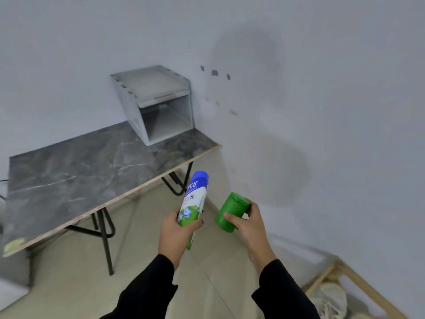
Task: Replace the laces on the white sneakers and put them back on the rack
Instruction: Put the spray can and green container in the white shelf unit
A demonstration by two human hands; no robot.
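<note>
I'm carrying two containers.
My left hand (pixel 177 233) grips a blue-capped bottle (pixel 195 199); my right hand (pixel 250 229) grips a green jar (pixel 231 211).

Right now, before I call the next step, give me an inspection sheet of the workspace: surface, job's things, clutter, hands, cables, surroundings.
Surface: grey marble-look table top, carrying a white open-front box at its far corner.
Job's things: wooden rack at lower right, with a pale shoe-like item inside, too blurred to confirm; laces: nothing seen.
Clutter: blue-capped spray can and green canister, both held in the air.
Hands: left hand grips the spray can; right hand grips the green canister.
Cables: dark line at the table's left edge, possibly a cable.
Surroundings: white wall with small marks; tiled floor.
</note>
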